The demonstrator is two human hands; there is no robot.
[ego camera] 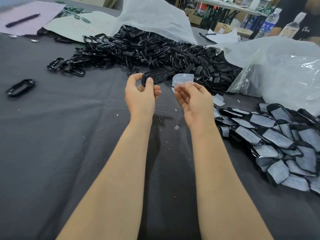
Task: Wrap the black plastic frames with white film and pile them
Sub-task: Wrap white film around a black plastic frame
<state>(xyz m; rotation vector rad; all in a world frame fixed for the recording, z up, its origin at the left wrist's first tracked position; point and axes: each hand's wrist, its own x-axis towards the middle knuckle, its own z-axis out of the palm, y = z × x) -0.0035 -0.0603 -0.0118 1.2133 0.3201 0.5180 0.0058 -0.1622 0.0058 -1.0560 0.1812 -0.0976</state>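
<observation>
Your left hand (141,91) pinches the frame (155,77), long axis pointing to 2 o'clock; your right hand (194,99) pinches the film (183,80) just beside, at 3 o'clock.

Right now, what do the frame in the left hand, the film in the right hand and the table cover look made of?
Frame: black moulded plastic, glossy, with bright highlights.
Film piece: thin plastic, probably; milky and translucent.
Table cover: dark grey cloth, matte, with soft creases.
</observation>
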